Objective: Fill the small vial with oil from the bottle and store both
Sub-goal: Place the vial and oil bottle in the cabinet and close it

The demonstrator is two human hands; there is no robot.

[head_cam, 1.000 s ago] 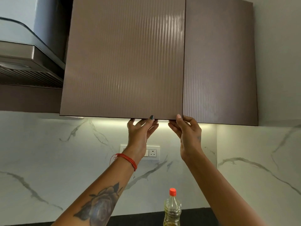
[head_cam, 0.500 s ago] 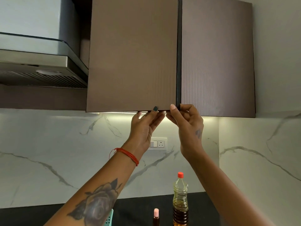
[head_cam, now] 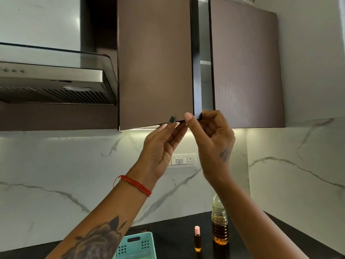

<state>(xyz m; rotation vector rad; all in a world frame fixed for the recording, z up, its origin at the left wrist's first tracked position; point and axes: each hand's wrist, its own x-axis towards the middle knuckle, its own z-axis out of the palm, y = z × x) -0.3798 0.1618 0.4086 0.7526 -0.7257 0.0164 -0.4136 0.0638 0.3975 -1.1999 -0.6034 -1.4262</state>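
The plastic oil bottle (head_cam: 220, 230) stands upright on the black counter, its top hidden behind my right forearm. Just left of it stands the small vial (head_cam: 197, 240) with a pink cap and amber oil inside. Both my hands are raised to the brown wall cabinet. My left hand (head_cam: 162, 146) touches the bottom edge of the left door (head_cam: 155, 62) with straight fingers. My right hand (head_cam: 211, 139) pinches that door's lower right corner between thumb and curled fingers. The left door stands ajar, showing a strip of the cabinet's inside and a shelf (head_cam: 205, 62).
The right cabinet door (head_cam: 246, 62) is closed. A steel range hood (head_cam: 56, 83) hangs at the left. A teal plastic basket (head_cam: 136, 245) sits on the counter's front left. A switch and socket plate (head_cam: 183, 160) is on the marble backsplash.
The left door has swung outward, from closed to ajar, opening a gap at its right edge. My view has dropped, bringing the vial and basket into sight.
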